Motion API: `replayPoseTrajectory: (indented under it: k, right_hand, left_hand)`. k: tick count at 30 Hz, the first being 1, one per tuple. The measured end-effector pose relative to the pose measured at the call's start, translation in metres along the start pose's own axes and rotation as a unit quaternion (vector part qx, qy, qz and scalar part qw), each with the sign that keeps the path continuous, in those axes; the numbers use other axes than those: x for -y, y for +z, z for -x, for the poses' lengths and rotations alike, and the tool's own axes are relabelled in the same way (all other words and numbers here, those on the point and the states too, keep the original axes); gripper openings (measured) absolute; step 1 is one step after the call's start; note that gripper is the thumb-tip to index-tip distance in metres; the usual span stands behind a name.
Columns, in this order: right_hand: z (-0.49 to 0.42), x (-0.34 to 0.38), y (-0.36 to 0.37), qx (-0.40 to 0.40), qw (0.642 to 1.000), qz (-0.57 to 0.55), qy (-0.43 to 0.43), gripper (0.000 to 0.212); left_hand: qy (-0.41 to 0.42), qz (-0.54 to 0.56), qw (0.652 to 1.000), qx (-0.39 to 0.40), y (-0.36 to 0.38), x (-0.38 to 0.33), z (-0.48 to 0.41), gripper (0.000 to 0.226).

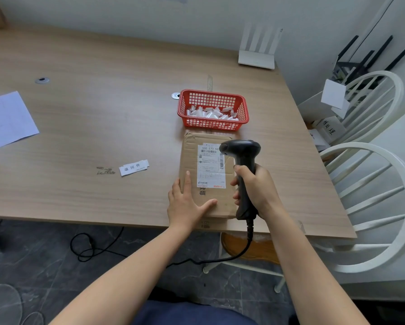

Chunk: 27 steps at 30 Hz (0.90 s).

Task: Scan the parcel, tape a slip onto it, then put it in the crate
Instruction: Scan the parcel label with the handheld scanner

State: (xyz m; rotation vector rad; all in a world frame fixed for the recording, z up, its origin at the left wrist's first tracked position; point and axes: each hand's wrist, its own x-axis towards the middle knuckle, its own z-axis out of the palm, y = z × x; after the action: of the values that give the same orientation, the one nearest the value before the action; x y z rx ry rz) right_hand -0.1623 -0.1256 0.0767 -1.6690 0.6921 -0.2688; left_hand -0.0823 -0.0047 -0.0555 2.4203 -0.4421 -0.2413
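Observation:
A flat brown cardboard parcel [192, 158] lies near the table's front edge, with a white shipping label [209, 170] on top. My left hand [185, 202] rests flat on the parcel's near left corner, fingers spread. My right hand [255, 188] grips a black corded barcode scanner [243, 160], whose head hangs over the label's right side. A small stack of white slips [133, 168] with printed characters lies on the table left of the parcel. A red plastic basket [212, 110] holding several small white pieces stands just behind the parcel.
The wooden table [103, 113] carries a white sheet [7, 120] at the far left and a white router [257, 50] at the back right. Two white chairs [372, 195] stand to the right. The scanner's cable [98, 249] runs along the floor.

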Motion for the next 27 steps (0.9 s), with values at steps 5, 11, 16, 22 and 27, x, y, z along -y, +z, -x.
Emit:
replayPoseTrajectory:
  k: [5, 11, 16, 22, 27]
  right_hand:
    - [-0.03, -0.022, -0.015, -0.053, 0.997, 0.043, 0.019, 0.012]
    - [-0.083, -0.076, -0.034, -0.113, 0.95, 0.247, 0.151, 0.047]
    - [-0.098, -0.112, -0.032, -0.127, 0.895, 0.372, 0.21, 0.064]
    - [-0.102, -0.127, -0.023, -0.166, 0.896, 0.36, 0.199, 0.065]
    - [-0.096, -0.136, -0.024, -0.177, 0.892, 0.368, 0.194, 0.064]
  left_hand:
    - [-0.021, -0.006, 1.0, 0.02, -0.001, -0.002, -0.008, 0.111]
    - [-0.046, -0.024, 0.997, 0.048, -0.002, -0.006, -0.018, 0.111]
    - [-0.049, -0.032, 0.996, 0.064, -0.004, -0.006, -0.022, 0.112]
    - [-0.048, -0.028, 0.995, 0.078, -0.008, -0.008, -0.036, 0.108]
    - [-0.031, -0.013, 0.994, 0.1, -0.014, 0.0, -0.045, 0.085]
